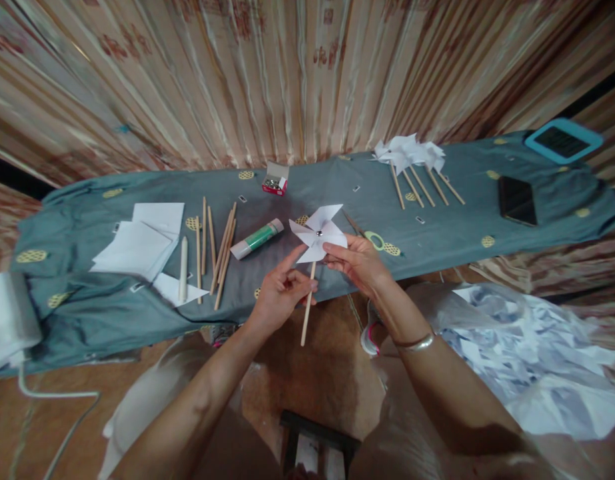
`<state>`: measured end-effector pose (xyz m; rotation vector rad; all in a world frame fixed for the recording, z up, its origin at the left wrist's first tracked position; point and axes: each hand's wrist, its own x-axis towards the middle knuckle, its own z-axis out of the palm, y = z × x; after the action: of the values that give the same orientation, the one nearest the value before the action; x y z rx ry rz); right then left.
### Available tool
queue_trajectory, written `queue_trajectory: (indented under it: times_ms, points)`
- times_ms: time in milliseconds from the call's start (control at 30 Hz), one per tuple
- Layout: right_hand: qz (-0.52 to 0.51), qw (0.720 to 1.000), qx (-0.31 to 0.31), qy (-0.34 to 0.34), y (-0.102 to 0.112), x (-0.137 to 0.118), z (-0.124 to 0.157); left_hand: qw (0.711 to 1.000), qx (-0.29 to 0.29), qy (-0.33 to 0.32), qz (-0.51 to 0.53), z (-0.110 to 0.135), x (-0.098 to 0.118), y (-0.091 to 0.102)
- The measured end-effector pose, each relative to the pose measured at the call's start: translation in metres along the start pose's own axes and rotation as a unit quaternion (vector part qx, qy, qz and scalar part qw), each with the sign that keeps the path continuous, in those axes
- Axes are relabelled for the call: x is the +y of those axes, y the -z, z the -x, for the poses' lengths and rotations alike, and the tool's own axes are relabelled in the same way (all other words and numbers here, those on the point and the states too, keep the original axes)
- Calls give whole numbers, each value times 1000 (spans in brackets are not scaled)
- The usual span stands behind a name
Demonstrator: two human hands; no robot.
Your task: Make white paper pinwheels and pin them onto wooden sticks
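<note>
A white paper pinwheel (318,232) with a metal pin at its centre sits on a thin wooden stick (307,313), held up over the near edge of the grey-green cloth-covered board (112,313). My left hand (282,293) is closed around the stick, its index finger stretched up towards the paper blades. My right hand (357,261) pinches the lower right blade between thumb and fingers. A metal bangle (415,343) is on my right wrist.
On the board lie white paper sheets (142,243), several loose wooden sticks (218,250), a glue stick (257,239), a small red box of pins (276,180), green-handled scissors (374,240), finished pinwheels (412,157), a dark phone (517,200) and a blue-framed tablet (562,140). Paper scraps fill a bag (527,353) at right.
</note>
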<state>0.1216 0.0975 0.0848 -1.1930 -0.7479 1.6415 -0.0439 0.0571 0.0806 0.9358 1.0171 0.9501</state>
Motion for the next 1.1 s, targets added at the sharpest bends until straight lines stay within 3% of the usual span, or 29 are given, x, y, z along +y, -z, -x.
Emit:
queue_trajectory:
  times_ms: [200, 400, 1100]
  points:
    - [15, 1000, 6, 24, 4, -1, -2, 1000, 7, -7, -11, 0, 1, 1]
    - [31, 997, 51, 46, 9, -4, -4, 999, 37, -7, -5, -2, -1, 2]
    - [34, 999, 19, 24, 1, 2, 1, 997, 71, -34, 21, -9, -6, 3]
